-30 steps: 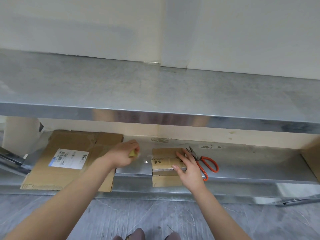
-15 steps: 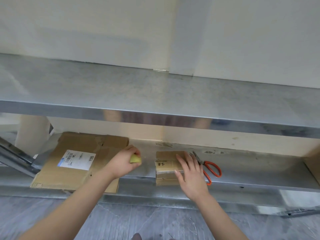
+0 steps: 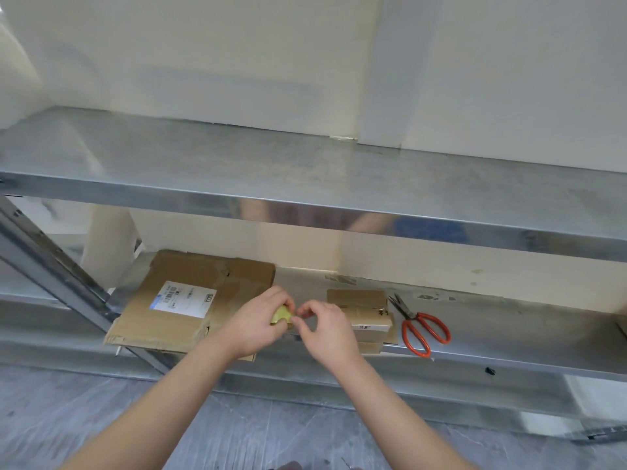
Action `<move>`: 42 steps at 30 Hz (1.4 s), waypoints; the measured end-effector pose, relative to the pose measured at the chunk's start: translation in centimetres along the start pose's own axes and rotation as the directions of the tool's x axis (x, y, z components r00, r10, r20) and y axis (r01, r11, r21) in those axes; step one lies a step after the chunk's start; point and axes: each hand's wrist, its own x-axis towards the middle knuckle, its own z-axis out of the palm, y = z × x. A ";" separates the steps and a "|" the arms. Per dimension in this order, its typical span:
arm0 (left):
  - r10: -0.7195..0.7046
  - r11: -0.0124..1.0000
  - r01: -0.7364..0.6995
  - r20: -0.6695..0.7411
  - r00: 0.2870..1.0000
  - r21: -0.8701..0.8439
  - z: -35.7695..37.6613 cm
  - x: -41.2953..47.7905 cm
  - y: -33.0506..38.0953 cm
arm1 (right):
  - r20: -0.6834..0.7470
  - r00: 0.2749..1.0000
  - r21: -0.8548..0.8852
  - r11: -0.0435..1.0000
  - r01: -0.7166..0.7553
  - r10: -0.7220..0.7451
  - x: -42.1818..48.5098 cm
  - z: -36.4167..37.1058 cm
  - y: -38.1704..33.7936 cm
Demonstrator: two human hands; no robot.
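Head view, looking down at the lower shelf (image 3: 509, 320) of a metal rack.

- Left hand (image 3: 256, 325): fingers curled round a small yellow-green object (image 3: 281, 314), held just above the shelf's front edge. Only one corner of it shows past the knuckles, so I can't make out its shape.
- Right hand (image 3: 327, 329): thumb and forefinger tips drawn together, touching or nearly touching the right edge of the object. They seem to pinch at something there, but it is too small for me to tell whether anything is actually held. The other fingers are bent.
- The two hands almost meet, with the object between them and mostly on the left-hand side.

Around:
- Small cardboard box (image 3: 366, 310) on the shelf, just behind and to the right of the right hand, which covers its near left corner.
- Orange-handled scissors (image 3: 420, 329) lie flat just right of the box, blades pointing back toward the wall.
- Flattened cardboard (image 3: 190, 320) with a white label (image 3: 183, 299) lies to the left, partly under the left wrist and overhanging the shelf edge.
- Upper shelf (image 3: 305, 171) juts out above and shades the lower one.
- Slanted rack post (image 3: 51, 266) at far left.
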 end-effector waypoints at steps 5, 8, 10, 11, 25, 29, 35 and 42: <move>-0.043 0.999 0.043 0.002 0.999 -0.026 -0.3 -1.2 -2.0 | -0.002 1.000 0.077 0.997 -0.020 0.020 0.3 1.0 -1.1; -0.084 0.996 0.084 0.003 0.996 -0.043 -0.7 -1.8 -3.6 | 0.014 1.000 0.111 0.994 -0.016 0.014 0.4 1.6 -1.6; -0.095 0.995 0.095 0.009 0.995 -0.014 -1.0 -2.0 -4.7 | 0.019 1.000 0.107 0.994 0.005 -0.007 0.2 2.2 -2.2; -0.107 0.994 0.107 -0.001 0.994 -0.008 -1.1 -2.0 -5.2 | 0.014 1.000 0.102 0.995 0.019 -0.020 0.1 2.6 -2.4; -0.028 0.971 0.062 -0.150 0.988 0.230 0.8 1.9 -9.8 | -0.151 0.974 0.203 0.970 -0.136 0.168 2.4 7.4 -2.2; -0.055 0.957 0.069 -0.058 0.997 0.282 1.8 2.6 -11.3 | -0.082 0.928 0.278 0.903 -0.329 0.363 3.5 9.2 -1.2; -0.198 0.962 0.182 0.060 0.978 0.203 4.2 2.2 -13.4 | 0.027 0.882 -0.045 0.882 -0.469 0.471 5.5 11.9 1.1; -0.099 0.990 0.088 0.098 0.990 0.111 4.6 1.8 -14.5 | 0.056 0.891 -0.291 0.861 -0.416 0.450 6.5 12.9 2.3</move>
